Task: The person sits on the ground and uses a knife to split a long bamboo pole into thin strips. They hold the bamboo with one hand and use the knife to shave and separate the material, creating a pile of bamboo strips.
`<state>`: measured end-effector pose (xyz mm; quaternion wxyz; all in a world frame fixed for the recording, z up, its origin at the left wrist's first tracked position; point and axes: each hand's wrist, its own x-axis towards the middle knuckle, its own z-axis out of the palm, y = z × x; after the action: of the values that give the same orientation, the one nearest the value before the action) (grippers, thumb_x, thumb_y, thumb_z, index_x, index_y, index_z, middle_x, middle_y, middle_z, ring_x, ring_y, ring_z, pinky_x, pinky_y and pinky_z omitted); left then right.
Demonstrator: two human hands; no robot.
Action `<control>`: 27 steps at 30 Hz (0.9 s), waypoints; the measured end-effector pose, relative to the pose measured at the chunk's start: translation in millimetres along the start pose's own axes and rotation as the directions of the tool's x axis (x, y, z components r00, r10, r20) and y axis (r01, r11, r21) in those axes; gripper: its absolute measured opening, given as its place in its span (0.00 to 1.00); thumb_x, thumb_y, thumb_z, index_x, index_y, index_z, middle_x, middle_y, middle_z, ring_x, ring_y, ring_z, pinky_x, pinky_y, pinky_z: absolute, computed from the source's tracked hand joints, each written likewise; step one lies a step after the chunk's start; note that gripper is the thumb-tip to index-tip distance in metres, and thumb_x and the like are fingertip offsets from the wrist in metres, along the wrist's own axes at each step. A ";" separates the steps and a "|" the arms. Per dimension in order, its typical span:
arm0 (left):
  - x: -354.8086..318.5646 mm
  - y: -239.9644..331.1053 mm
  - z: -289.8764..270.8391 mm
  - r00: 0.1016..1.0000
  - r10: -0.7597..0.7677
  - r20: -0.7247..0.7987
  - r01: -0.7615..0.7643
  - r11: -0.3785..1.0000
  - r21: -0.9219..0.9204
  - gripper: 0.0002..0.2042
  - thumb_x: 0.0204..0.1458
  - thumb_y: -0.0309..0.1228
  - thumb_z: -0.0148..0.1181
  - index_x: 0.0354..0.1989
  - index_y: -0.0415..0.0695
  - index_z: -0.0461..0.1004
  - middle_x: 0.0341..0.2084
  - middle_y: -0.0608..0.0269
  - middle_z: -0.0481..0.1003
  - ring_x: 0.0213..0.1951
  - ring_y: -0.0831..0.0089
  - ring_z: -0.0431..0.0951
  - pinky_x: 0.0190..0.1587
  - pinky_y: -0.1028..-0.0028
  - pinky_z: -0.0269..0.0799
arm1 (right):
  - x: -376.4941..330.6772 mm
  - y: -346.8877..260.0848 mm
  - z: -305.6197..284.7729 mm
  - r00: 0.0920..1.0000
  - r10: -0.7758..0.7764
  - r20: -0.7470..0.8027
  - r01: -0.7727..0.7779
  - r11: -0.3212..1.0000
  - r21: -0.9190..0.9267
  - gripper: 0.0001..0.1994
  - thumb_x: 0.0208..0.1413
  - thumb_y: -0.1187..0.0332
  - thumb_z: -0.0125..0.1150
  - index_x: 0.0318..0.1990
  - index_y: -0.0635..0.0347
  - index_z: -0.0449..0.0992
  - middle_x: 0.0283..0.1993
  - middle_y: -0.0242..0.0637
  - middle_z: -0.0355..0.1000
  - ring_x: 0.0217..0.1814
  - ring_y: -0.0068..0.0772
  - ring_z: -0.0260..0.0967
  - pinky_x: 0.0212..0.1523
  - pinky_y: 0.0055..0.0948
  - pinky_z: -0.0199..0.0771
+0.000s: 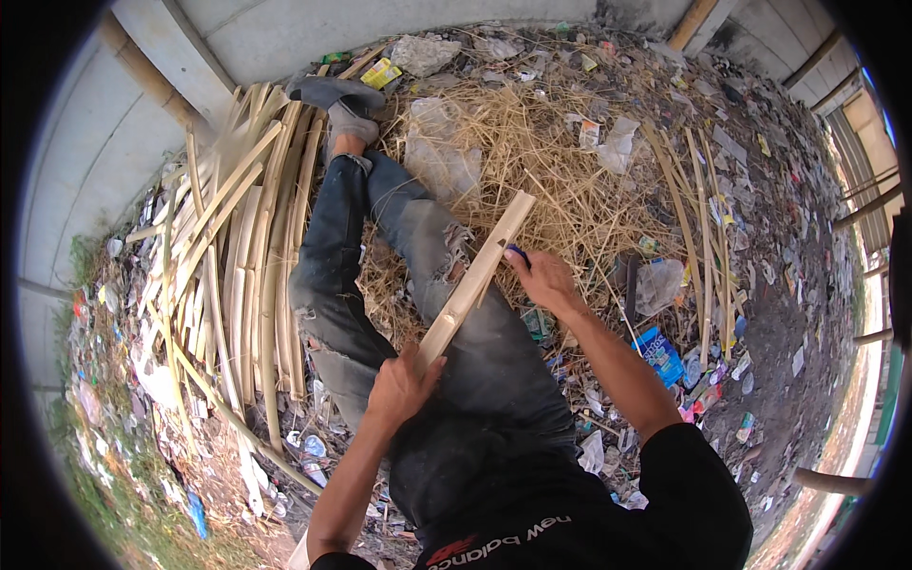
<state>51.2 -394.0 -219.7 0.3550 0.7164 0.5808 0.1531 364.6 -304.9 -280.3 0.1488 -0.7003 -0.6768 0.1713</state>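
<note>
A split bamboo strip, pale on its inner face, lies slanting across my legs, its far end raised over the straw. Around its near end my left hand is closed, close to my lap. My right hand is closed at the strip's right edge, near the far end. It grips a blue-handled knife, whose short dark blade meets the bamboo; most of the handle is hidden in my fingers. A thin sliver hangs along the strip's side below the blade.
Many split bamboo strips are piled at my left. More thin strips lie at the right. Straw-like shavings cover the ground ahead, with litter and a blue packet around. A concrete wall stands behind.
</note>
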 end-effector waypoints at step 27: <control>53.8 17.7 1.4 0.935 -0.150 0.322 0.230 0.947 -0.226 0.33 0.69 0.57 0.43 0.39 0.31 0.76 0.33 0.35 0.78 0.42 0.41 0.79 0.49 0.53 0.70 | -51.4 -64.6 -30.2 0.932 -0.216 0.289 0.162 0.966 0.201 0.34 0.71 0.42 0.46 0.26 0.66 0.78 0.23 0.57 0.74 0.32 0.66 0.76 0.35 0.56 0.75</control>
<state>79.8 -345.1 -219.0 0.5433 0.6184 0.5619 0.0820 318.7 -353.0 -222.8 0.1175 -0.5806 -0.7386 0.3219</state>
